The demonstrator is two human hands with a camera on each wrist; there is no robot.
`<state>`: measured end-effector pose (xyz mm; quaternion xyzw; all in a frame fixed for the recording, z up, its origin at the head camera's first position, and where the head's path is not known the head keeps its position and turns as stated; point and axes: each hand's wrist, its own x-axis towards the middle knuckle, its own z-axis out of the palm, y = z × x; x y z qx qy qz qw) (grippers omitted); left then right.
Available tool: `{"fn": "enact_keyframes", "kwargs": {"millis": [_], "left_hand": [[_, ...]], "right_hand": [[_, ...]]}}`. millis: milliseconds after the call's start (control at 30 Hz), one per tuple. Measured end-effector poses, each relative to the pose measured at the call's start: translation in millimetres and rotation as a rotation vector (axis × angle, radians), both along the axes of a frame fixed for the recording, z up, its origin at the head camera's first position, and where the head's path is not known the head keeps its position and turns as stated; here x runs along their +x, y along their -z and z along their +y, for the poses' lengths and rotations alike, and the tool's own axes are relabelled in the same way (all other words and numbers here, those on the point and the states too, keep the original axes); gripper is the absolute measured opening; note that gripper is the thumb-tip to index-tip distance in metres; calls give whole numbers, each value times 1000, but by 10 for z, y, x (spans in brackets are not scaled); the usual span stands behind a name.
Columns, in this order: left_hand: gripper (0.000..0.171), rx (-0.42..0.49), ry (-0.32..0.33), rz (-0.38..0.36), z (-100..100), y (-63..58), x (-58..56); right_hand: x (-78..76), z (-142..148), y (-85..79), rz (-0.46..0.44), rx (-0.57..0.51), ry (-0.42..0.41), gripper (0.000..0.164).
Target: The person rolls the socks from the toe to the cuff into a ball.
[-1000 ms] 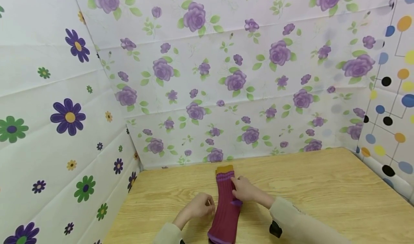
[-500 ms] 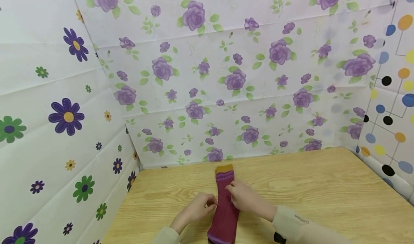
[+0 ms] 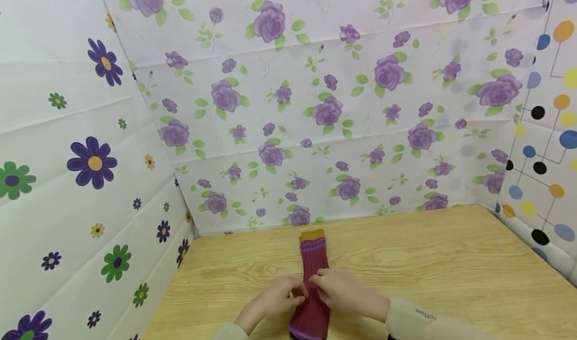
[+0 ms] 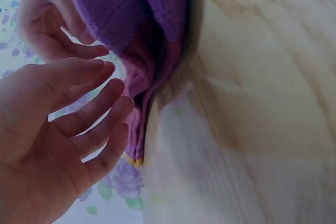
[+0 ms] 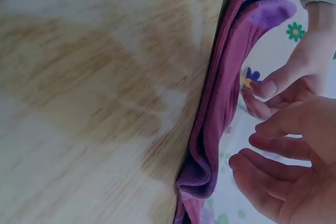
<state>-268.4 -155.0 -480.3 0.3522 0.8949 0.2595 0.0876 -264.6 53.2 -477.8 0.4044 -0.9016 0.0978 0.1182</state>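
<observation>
A pair of maroon knitted socks (image 3: 313, 260) lies stacked and stretched out on the wooden table, with mustard ends at the back and purple bands. Side-on in the right wrist view, the socks (image 5: 218, 98) show their layers and a purple fold. My left hand (image 3: 280, 298) hovers at their left side, fingers relaxed; the left wrist view shows nothing between the fingers of this hand (image 4: 63, 129). Over the socks' right side is my right hand (image 3: 346, 292). In the right wrist view its fingers (image 5: 262, 177) are loosely bent and apart from the fabric.
The light wooden table (image 3: 419, 260) reaches back to a white curtain (image 3: 288, 190) printed with purple roses. Flower-patterned sheeting (image 3: 121, 220) borders the left side, and dotted sheeting (image 3: 536, 180) the right.
My right hand has drawn back along the socks toward the near end. My left hand has shifted slightly right and nearer, so both hands now sit close together. The socks stay nearly in place.
</observation>
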Motion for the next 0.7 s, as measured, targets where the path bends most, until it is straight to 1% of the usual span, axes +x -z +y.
{"fn": "enact_keyframes", "kwargs": {"millis": [200, 267, 333, 467, 700], "left_hand": [[9, 42, 15, -43, -9, 33, 30], [9, 47, 24, -36, -5, 35, 39], [7, 41, 38, -10, -4, 43, 47], [5, 46, 66, 13, -8, 55, 78], [8, 74, 133, -5, -28, 87, 123]], "right_hand": [[20, -19, 39, 15, 13, -62, 13], [22, -24, 46, 27, 10, -84, 11], [31, -24, 46, 21, 7, -100, 10], [70, -28, 30, 5, 6, -130, 7], [152, -47, -2, 31, 49, -204, 5]]}}
